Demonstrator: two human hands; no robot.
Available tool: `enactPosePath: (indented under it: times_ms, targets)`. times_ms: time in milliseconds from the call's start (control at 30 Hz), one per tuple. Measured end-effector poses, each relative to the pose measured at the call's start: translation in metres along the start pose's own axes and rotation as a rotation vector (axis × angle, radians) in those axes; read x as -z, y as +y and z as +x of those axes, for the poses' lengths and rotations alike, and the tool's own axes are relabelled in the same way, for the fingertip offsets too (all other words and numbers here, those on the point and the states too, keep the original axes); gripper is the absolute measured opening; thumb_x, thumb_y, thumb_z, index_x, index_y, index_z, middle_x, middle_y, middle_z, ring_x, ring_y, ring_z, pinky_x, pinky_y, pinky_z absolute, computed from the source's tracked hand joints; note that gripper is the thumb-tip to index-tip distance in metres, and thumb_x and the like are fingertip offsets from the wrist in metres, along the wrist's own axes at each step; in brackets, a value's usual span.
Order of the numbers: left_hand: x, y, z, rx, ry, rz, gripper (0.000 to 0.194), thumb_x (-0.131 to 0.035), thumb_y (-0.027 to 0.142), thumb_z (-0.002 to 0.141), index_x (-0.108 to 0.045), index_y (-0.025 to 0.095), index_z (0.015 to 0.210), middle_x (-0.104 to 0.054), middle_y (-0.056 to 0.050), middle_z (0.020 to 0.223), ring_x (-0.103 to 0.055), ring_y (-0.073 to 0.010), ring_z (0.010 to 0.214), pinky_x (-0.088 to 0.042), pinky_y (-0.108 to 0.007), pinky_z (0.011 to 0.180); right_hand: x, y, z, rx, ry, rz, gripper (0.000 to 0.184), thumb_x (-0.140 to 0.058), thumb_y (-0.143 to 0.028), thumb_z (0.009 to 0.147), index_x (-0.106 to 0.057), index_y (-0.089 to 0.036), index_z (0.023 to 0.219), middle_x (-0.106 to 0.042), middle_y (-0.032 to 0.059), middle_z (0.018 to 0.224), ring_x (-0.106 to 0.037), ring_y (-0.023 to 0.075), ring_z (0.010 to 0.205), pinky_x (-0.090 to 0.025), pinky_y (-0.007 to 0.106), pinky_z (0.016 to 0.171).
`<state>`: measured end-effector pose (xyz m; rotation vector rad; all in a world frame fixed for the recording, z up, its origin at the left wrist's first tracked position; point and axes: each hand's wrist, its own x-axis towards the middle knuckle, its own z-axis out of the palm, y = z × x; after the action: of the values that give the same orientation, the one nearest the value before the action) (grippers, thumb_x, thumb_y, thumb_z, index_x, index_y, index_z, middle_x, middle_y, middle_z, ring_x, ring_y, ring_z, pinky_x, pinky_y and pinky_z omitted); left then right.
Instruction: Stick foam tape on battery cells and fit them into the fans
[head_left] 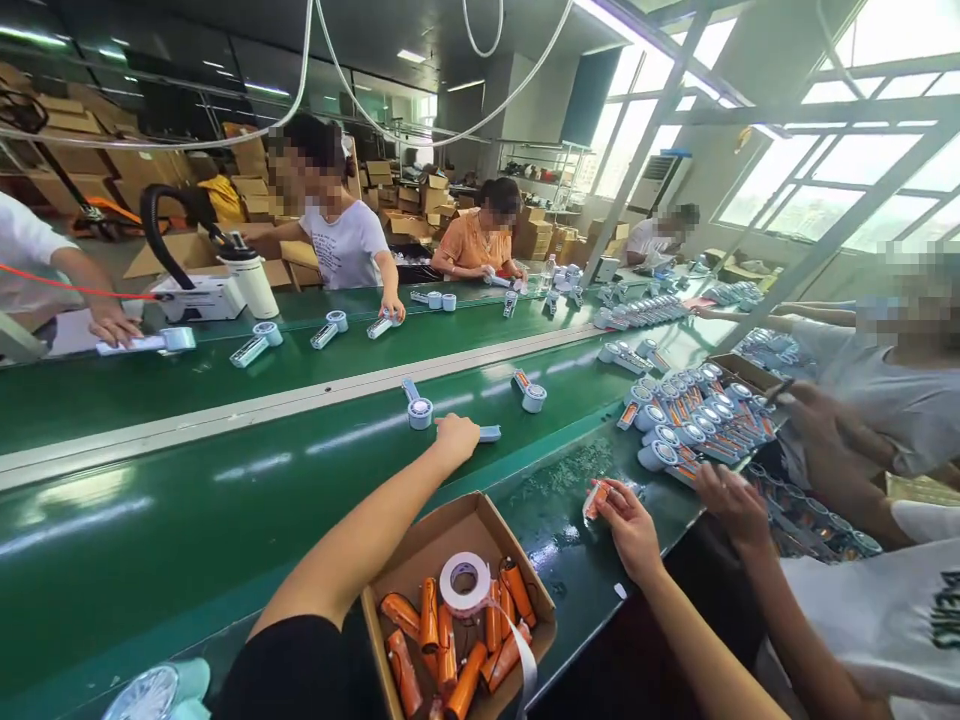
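Note:
My left hand point(456, 440) reaches over the green conveyor belt and is closed on a light-blue handheld fan, whose handle end point(489, 433) sticks out to the right; the rest is hidden under my fingers. Close by on its left lies another fan point(420, 412). My right hand point(634, 530), over the dark green worktop, pinches an orange battery point(596, 500) with a whitish strip on it. Between my arms sits a cardboard box point(375, 625) with several orange batteries point(448, 650) and a roll of white tape point(465, 584), its loose end hanging over the edge.
Several fans with orange batteries point(675, 415) are piled at the right, beside a co-worker's blurred hand point(731, 505). More fans point(532, 397) lie along the belt point(247, 510). Co-workers sit across it, near a white machine with a black hose point(202, 298). A blue round part point(154, 692) lies lower left.

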<state>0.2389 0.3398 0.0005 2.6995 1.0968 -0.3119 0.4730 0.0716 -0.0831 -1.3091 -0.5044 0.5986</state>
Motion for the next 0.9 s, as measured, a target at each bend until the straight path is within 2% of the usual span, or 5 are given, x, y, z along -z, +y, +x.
enactPosePath:
  times_ms: [167, 367, 467, 667, 900]
  targets:
    - [0.009, -0.017, 0.002, -0.066, -0.049, -0.018, 0.037, -0.069, 0.041, 0.103, -0.068, 0.019, 0.133, -0.067, -0.012, 0.138, -0.068, -0.0255, 0.119, -0.061, -0.049, 0.102, -0.036, -0.012, 0.0, -0.044, -0.03, 0.063, 0.062, -0.1, -0.049, 0.058, -0.074, -0.025, 0.109, -0.085, 0.0115, 0.11, -0.083, 0.0311, 0.098, -0.068, 0.042, 0.082]
    - [0.012, -0.016, 0.007, -0.015, -0.008, -0.103, 0.036, -0.068, 0.042, 0.104, -0.068, 0.019, 0.132, -0.068, -0.011, 0.136, -0.069, -0.0251, 0.118, -0.061, -0.048, 0.102, -0.145, -0.03, 0.058, 0.216, -0.512, -0.301, 0.042, -0.076, -0.047, 0.08, -0.07, -0.024, 0.115, -0.085, 0.0065, 0.109, -0.08, 0.0241, 0.097, -0.065, 0.041, 0.093]
    - [0.011, -0.006, 0.008, 0.073, 0.042, -0.125, 0.041, -0.068, 0.044, 0.104, -0.065, 0.018, 0.136, -0.068, -0.012, 0.136, -0.069, -0.0259, 0.117, -0.061, -0.05, 0.101, -0.176, -0.028, 0.084, 0.264, -0.646, -0.439, 0.038, -0.074, -0.036, 0.081, -0.071, -0.023, 0.116, -0.086, 0.0033, 0.102, -0.08, 0.0211, 0.092, -0.063, 0.038, 0.094]
    - [0.009, 0.007, 0.014, 0.184, 0.078, -0.148, 0.043, -0.068, 0.044, 0.104, -0.064, 0.018, 0.137, -0.068, -0.012, 0.136, -0.069, -0.026, 0.117, -0.062, -0.05, 0.1, -0.176, -0.026, 0.11, 0.362, -0.85, -0.796, 0.031, -0.069, -0.019, 0.09, -0.075, -0.024, 0.12, -0.085, 0.0018, 0.093, -0.08, 0.0223, 0.087, -0.059, 0.034, 0.088]
    - [0.012, 0.016, 0.021, 0.23, 0.055, -0.156, 0.041, -0.069, 0.043, 0.103, -0.065, 0.018, 0.136, -0.068, -0.011, 0.134, -0.07, -0.0255, 0.116, -0.062, -0.049, 0.099, -0.18, -0.043, 0.117, 0.503, -1.078, -1.241, 0.034, -0.069, -0.026, 0.097, -0.077, -0.029, 0.13, -0.084, 0.0059, 0.111, -0.078, 0.0282, 0.104, -0.054, 0.033, 0.091]
